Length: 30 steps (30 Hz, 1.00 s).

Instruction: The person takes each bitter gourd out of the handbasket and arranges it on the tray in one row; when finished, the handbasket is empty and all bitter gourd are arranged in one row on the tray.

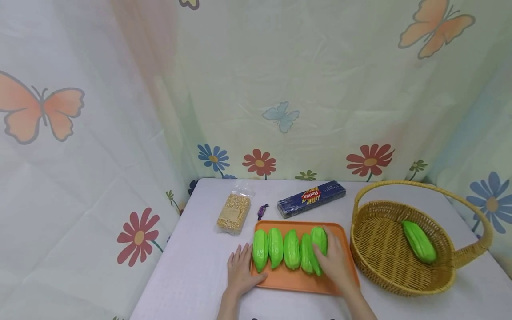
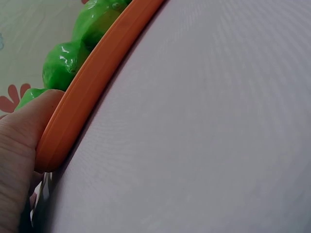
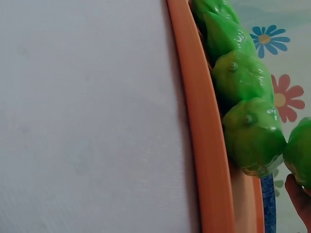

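Note:
Several shiny green, oblong gourds [image 1: 291, 250] lie side by side on an orange tray [image 1: 288, 281]. At the tray's front left corner, my left hand [image 1: 242, 272] grips the edge, its thumb over the rim [image 2: 80, 109] and its fingers along the left side. My right hand [image 1: 335, 262] holds the rightmost gourd [image 1: 318, 242], thumb on its near face and fingers at its far right side. In the right wrist view that held gourd [image 3: 300, 153] appears at the right edge, raised above the neighbouring gourd [image 3: 253, 136], with a fingertip under it.
Right of the tray stands a wicker basket [image 1: 384, 284] with a tall handle and one green gourd [image 1: 419, 242] inside. Behind the tray lie a bag of corn kernels [image 1: 235, 213], a small purple-wrapped candy [image 1: 262, 211] and a blue spaghetti box [image 1: 312, 198]. Patterned curtains enclose the white table.

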Each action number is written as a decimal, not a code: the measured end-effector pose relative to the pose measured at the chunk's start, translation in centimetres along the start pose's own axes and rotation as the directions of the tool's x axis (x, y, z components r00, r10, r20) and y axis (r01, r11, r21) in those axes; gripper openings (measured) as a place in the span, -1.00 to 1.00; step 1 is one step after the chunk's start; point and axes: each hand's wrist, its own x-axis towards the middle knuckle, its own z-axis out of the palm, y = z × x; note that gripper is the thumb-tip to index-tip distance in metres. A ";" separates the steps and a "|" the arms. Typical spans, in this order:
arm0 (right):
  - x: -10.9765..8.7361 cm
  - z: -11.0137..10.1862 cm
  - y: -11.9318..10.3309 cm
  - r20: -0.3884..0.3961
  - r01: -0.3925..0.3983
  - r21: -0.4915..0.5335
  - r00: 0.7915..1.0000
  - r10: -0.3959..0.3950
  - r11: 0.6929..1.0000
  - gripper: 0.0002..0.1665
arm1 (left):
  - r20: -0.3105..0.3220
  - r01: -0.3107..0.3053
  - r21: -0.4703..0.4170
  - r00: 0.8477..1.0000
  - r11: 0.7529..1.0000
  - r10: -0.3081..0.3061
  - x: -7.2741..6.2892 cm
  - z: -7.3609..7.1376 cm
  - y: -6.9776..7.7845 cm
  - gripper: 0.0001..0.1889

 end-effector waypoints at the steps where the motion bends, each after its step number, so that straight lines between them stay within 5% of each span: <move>1: 0.0 0.0 0.0 -0.001 -0.007 0.007 1.000 0.007 1.000 -0.24 | -0.001 0.000 -0.004 1.000 1.000 0.000 0.0 0.0 0.0 0.08; 12: -0.4 0.5 1.0 0.083 -0.159 0.079 0.985 0.153 0.984 -0.33 | 0.006 0.010 -0.010 1.000 1.000 -0.010 0.0 -0.2 0.2 0.08; 30: -1.0 1.4 2.1 0.118 -0.206 0.052 0.973 0.199 0.977 -0.21 | -0.015 -0.005 -0.020 1.000 1.000 0.004 -0.1 0.0 0.1 0.09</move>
